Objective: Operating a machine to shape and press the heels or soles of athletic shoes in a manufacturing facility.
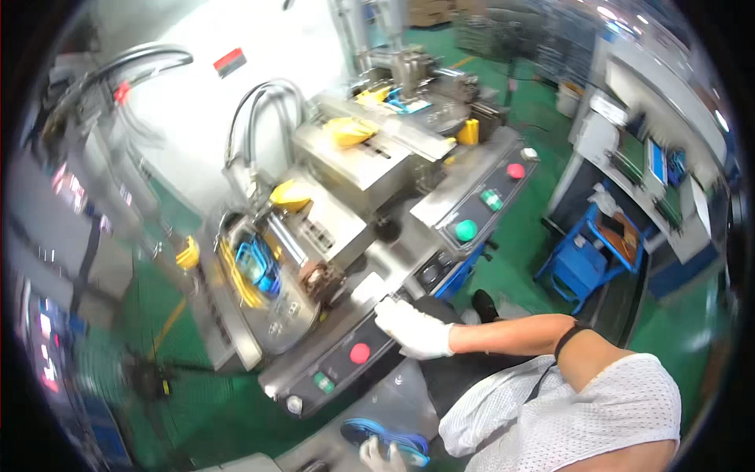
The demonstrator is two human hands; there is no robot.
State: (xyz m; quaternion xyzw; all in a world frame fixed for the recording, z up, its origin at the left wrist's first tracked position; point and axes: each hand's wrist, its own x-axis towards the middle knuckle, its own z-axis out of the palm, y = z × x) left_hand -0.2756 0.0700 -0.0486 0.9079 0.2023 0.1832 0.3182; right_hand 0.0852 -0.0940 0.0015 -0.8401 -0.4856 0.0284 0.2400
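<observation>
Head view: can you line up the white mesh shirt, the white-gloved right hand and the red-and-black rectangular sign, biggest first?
1. White mesh shirt
2. White-gloved right hand
3. Red-and-black rectangular sign; it looks farther away.

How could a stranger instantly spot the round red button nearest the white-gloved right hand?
Find the grey metal machine, then the dark control panel along its near edge. The round red button lies left of the white-gloved right hand. The green button beside it differs in colour; the second red button sits farther off.
</observation>
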